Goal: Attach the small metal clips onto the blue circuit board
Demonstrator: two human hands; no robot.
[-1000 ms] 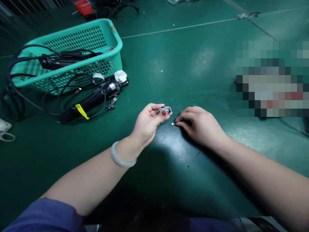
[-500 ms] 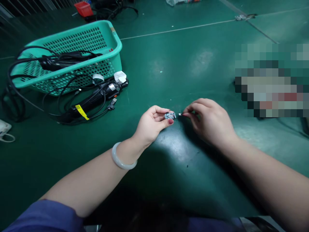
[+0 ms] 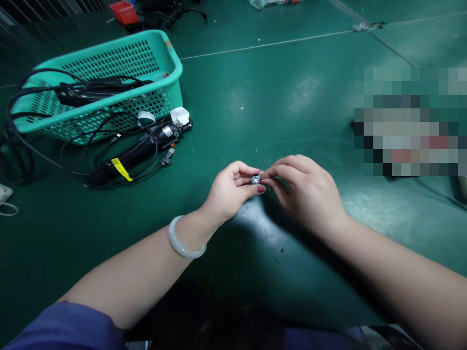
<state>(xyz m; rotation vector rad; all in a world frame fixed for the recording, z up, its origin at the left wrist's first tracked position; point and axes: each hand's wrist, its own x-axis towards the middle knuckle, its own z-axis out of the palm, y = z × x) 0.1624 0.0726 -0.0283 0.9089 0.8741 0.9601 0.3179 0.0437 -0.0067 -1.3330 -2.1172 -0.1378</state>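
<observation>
Just below the centre of the head view, my left hand [image 3: 228,192] pinches a small grey-and-black part [image 3: 256,179], which looks like a little circuit board, between thumb and fingers. My right hand [image 3: 310,189] meets it from the right, fingertips closed together at the part's right end. Whatever the right fingertips grip is hidden now; a tiny white-tipped piece showed there earlier. Both hands are held over the green table surface [image 3: 226,131].
At the left stands a mint-green basket [image 3: 177,87] with a black cabled tool inside. Before it lies another black tool [image 3: 140,150] with a yellow tag and cables. A red bin [image 3: 124,13] is at the back, a blurred-out object [image 3: 408,131] at the right.
My right hand has moved left, bringing its fingertips from a small gap to the part in my left hand. The part appears turned, and the white-tipped piece has gone from sight.
</observation>
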